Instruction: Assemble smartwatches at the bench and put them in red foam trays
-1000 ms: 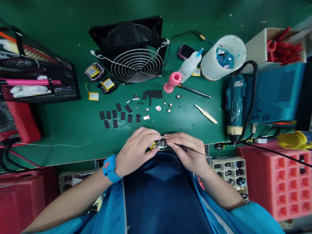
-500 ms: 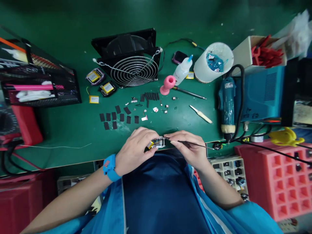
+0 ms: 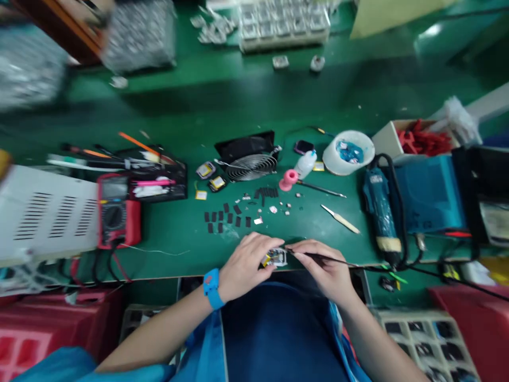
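Note:
My left hand [image 3: 249, 261] is closed around a small opened device [image 3: 275, 258] with a yellow part, held at the near edge of the green bench [image 3: 167, 233]. My right hand [image 3: 323, 267] pinches a thin black wired tool [image 3: 338, 260], its tip touching the device's right side. A blue band sits on my left wrist. Small black pads [image 3: 222, 217] and tiny parts [image 3: 278, 204] lie just beyond my hands.
A fan [image 3: 249, 158], pink stand [image 3: 288, 179], glue bottle [image 3: 305, 163] and white tub [image 3: 348, 152] stand behind. A blue electric screwdriver [image 3: 378, 209] and blue box [image 3: 428, 192] sit right; a red multimeter [image 3: 115, 209] and white unit [image 3: 43, 215] left. Parts trays [image 3: 421, 339] lie below.
The view has tilted up and pulled back, showing more of the bench and the far side. My hands stay together on the device, the tool tip still at its right side.

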Motion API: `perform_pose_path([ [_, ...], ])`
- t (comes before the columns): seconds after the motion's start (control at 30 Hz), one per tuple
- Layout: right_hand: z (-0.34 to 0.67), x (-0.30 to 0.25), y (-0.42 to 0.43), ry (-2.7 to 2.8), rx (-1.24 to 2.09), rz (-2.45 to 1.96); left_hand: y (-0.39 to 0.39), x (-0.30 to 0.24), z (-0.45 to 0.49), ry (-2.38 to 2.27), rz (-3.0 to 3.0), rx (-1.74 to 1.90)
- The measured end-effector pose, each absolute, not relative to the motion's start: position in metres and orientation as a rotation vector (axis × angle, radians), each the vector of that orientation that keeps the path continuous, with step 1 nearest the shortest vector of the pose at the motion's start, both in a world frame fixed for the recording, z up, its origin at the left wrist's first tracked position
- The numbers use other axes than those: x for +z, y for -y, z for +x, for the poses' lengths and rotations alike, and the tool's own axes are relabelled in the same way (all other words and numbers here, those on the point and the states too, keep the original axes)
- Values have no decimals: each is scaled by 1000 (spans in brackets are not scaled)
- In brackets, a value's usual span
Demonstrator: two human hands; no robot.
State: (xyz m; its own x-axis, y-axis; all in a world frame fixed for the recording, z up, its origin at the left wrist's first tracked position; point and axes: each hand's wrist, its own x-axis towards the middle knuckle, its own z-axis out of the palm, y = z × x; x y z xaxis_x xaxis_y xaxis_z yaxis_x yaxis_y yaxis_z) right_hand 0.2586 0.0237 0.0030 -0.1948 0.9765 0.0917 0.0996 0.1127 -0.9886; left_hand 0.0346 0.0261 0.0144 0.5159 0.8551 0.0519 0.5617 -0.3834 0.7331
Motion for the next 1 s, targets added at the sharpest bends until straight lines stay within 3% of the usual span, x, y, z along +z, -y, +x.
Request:
perform_pose_path([
  [0.23,262,3,-24,1414,1286,-1209,-18,13,35,-1234,2029,514],
  [0.33,271,6,-28,1635,1296,-1345,-14,10,35,-1246,2020,519],
  [0.47,289,15,-42,2054,875,-1537,-9,5,35,-1276,2030,529],
  [0.6,300,20,-49,2004,418,-1635,-5,-3,38,-1311,2047,562],
  [0.77,272,11,-25,1951,930,-1327,1,-3,47,-1235,2235,808],
  [0.87,240,7,-6,1615,1199,-1312,4,5,51,-1158,2335,1030],
  [1.0,213,7,4,1330,1158,-1356,8,13,56,-1357,2137,1152],
])
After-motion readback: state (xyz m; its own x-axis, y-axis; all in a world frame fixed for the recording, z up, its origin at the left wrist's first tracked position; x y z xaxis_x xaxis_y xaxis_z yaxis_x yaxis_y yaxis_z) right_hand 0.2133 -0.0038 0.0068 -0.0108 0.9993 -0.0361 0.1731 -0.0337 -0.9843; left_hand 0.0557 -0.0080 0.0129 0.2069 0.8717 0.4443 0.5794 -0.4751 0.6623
